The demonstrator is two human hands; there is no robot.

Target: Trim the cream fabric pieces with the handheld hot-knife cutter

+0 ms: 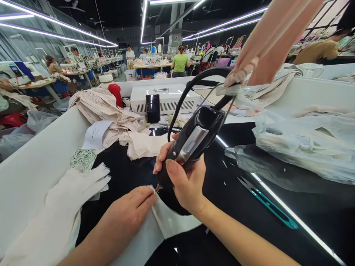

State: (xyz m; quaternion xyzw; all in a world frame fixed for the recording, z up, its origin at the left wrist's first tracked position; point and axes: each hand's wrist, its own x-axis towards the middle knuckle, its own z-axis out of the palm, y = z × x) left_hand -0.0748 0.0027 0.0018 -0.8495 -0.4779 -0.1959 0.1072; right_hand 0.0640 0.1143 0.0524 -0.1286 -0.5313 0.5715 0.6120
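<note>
My right hand [186, 181] is wrapped round a black handheld power tool [205, 118] with a silver lever and a thick black cable. The tool tilts down to the left, its tip close to the edge of a pale fabric piece [176, 220]. My left hand [133, 205] pinches that piece at its upper corner, right beside the tip. Part of the fabric lies under my left hand and wrist. A twisted pink cloth strip [266, 40] runs from above to the tool's upper end, where a knot hangs round the cable.
Teal-handled thread snips [273, 208] lie right on the glossy black tabletop [235, 229]. Stacked fabric pieces [52, 207] and pale cord loops [82, 159] are left. Behind stand a phone [153, 108] and white machine box [166, 96]. Plastic bags [305, 144] sit right. Several people work beyond.
</note>
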